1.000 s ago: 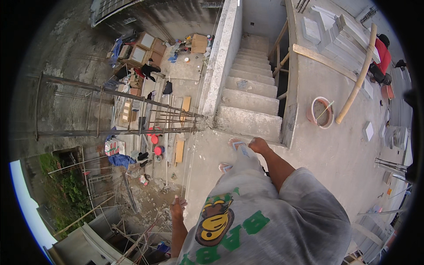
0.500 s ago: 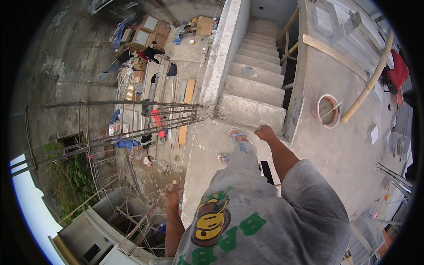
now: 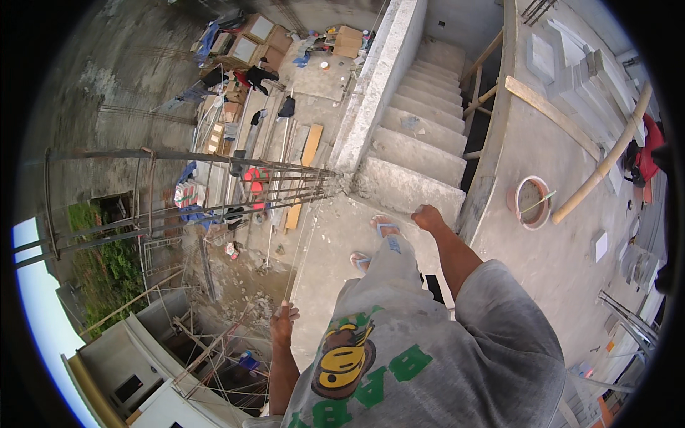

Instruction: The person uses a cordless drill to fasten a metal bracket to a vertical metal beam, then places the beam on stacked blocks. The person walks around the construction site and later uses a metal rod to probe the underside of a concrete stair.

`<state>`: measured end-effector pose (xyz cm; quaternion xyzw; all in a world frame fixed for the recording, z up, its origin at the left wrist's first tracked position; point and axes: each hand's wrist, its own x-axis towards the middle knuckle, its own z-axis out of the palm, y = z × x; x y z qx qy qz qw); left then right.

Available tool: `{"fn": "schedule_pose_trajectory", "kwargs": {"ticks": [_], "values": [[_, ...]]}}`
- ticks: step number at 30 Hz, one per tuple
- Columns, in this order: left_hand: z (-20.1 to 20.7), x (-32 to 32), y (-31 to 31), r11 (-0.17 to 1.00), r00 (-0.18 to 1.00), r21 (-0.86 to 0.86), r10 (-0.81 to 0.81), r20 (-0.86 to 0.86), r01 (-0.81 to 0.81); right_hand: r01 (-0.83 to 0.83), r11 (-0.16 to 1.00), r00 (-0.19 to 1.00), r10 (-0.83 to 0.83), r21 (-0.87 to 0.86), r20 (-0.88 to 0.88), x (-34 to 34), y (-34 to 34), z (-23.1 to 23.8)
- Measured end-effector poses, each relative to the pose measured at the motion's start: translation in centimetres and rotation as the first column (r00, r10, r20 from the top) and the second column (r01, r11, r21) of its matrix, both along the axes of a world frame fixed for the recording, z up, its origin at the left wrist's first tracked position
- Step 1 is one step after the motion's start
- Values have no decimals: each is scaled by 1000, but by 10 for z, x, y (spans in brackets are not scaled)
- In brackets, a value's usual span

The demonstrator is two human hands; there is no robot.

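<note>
I look down at my grey printed shirt, grey trousers and sandalled feet (image 3: 387, 230) on a concrete landing. My right hand (image 3: 427, 216) swings ahead of me in a loose fist with nothing in it, just short of the lowest step of a concrete staircase (image 3: 417, 146). At my side, my left hand (image 3: 285, 321) hangs with its fingers curled, empty, over the open edge of the landing.
A cage of rebar columns (image 3: 178, 192) juts out to the left over a drop. Down there lie planks, boxes and clothes (image 3: 250, 78). On the slab to the right sit a round basin (image 3: 530, 202), a long wooden pole (image 3: 603, 165) and stacked blocks (image 3: 578, 68).
I have stepped closer to the staircase; the steps and rebar cage shifted down and nearer in view. My right hand swung forward and my left hand swung back.
</note>
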<state>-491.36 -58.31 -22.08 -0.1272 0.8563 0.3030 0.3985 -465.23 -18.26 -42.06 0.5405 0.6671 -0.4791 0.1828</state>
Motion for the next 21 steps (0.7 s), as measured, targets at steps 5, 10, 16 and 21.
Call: {"fn": "schedule_pose_trajectory", "kwargs": {"ticks": [5,10,16,21], "values": [[-4,8,4,1000,1000,-2,-29,10,29,-31,998,999,32,-48,34,-8,-8,1],[-9,22,7,998,999,52,42,11,-43,-115,993,993,115,9,39,-10,-1,11],[-23,47,-11,996,995,46,78,61,-81,-214,977,976,213,2,40,-16,27,20],[-27,54,-24,996,992,-12,91,85,-90,-160,987,987,160,-14,13,-25,38,30]]}}
